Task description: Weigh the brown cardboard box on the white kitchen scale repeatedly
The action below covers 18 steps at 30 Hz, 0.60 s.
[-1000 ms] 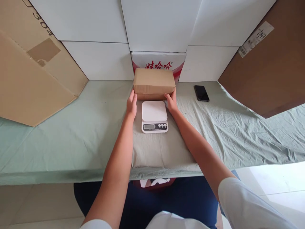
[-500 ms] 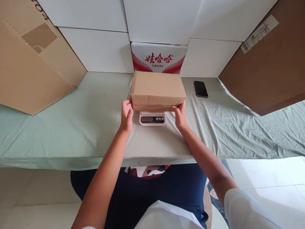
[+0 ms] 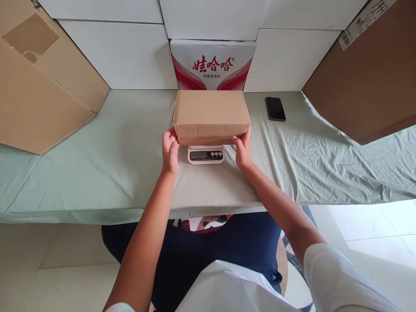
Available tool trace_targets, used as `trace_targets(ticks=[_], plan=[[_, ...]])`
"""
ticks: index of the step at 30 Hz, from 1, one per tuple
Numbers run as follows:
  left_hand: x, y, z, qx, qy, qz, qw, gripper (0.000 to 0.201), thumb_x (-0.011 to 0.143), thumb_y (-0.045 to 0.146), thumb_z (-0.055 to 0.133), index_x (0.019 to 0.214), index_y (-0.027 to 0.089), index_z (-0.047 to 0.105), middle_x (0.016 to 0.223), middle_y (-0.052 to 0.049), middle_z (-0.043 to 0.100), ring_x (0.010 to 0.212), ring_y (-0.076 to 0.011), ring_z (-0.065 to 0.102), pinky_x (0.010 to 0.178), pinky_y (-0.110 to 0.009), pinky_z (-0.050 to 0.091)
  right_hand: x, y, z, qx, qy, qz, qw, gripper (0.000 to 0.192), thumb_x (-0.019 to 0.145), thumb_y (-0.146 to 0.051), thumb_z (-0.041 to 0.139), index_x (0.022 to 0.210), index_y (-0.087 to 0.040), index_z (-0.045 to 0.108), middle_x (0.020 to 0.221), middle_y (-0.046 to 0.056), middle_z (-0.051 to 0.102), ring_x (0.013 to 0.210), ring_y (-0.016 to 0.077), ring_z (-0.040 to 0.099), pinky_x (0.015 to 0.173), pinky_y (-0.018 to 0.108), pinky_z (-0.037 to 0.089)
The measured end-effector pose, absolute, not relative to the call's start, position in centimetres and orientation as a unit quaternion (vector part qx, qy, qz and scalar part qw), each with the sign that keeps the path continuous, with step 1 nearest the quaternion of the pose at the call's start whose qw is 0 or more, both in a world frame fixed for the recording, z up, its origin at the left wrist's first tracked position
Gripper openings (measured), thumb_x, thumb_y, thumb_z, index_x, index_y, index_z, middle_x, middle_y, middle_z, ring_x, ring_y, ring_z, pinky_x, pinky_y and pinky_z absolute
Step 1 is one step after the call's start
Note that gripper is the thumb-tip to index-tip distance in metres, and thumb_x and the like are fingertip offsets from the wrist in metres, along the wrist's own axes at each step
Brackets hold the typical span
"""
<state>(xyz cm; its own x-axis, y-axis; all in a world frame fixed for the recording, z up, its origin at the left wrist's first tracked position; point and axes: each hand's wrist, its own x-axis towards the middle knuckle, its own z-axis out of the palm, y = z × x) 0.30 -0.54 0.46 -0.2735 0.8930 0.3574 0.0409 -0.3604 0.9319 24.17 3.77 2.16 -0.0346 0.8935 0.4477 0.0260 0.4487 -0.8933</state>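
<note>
A closed brown cardboard box (image 3: 211, 108) sits over a small white kitchen scale (image 3: 206, 156), whose front panel with a display and buttons sticks out below it. The scale's platform is hidden under the box. My left hand (image 3: 170, 151) grips the box's near left corner, its fingers along the side. At the near right corner, my right hand (image 3: 243, 148) holds the box with the thumb on the front face and the fingers around the side. The display shows no digits that I can make out.
Behind the box stands a white and red carton (image 3: 213, 65) with Chinese lettering, against white panels (image 3: 130, 56). A black phone (image 3: 275, 108) lies to the right on the green cloth (image 3: 97, 173). Large cardboard sheets (image 3: 364, 86) flank both sides.
The camera view has shifted, so the whole scene sits a little higher in the picture. Both hands keep their hold on the box, which stays over the scale.
</note>
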Motion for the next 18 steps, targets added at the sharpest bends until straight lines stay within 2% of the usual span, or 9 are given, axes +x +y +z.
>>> trace_targets(ticks=[3,9,14,18], plan=[[0.3,-0.6,0.6,0.51,0.462,0.649,0.325,0.083,0.081,0.087,0.048,0.145,0.034,0.05,0.153,-0.012,0.058,0.149,-0.0342,0.05,0.122,-0.051,0.041,24.0,3.9,1.9,-0.378,-0.616,0.363,0.588,0.068,0.085,-0.048,0.055,0.149,-0.04,0.035,0.155,0.003,0.047,0.147,0.0317,0.042,0.13,0.057,0.034],[0.4,-0.6,1.0,0.515,0.457,0.647,0.328,0.089,0.08,0.089,0.047,0.15,0.033,0.05,0.153,-0.01,0.058,0.15,-0.0357,0.048,0.124,-0.049,0.04,23.9,4.0,2.1,-0.382,-0.622,0.368,0.577,0.073,0.087,-0.057,0.053,0.154,-0.04,0.027,0.158,0.003,0.045,0.155,0.0301,0.034,0.135,0.054,0.028],[0.4,-0.5,1.2,0.513,0.451,0.651,0.331,0.089,0.081,0.088,0.046,0.15,0.032,0.051,0.153,-0.009,0.059,0.15,-0.035,0.049,0.124,-0.048,0.041,23.9,4.0,2.2,-0.402,-0.639,0.346,0.558,0.072,0.091,-0.062,0.046,0.156,-0.04,0.024,0.156,0.004,0.045,0.152,0.0294,0.039,0.133,0.052,0.032],[0.4,-0.7,1.6,0.511,0.466,0.642,0.331,0.093,0.081,0.09,0.043,0.151,0.03,0.049,0.156,-0.01,0.056,0.157,-0.0352,0.039,0.127,-0.049,0.037,24.0,4.3,2.0,-0.405,-0.637,0.343,0.559,0.076,0.091,-0.068,0.045,0.157,-0.039,0.023,0.157,0.004,0.045,0.152,0.0304,0.041,0.133,0.052,0.033]])
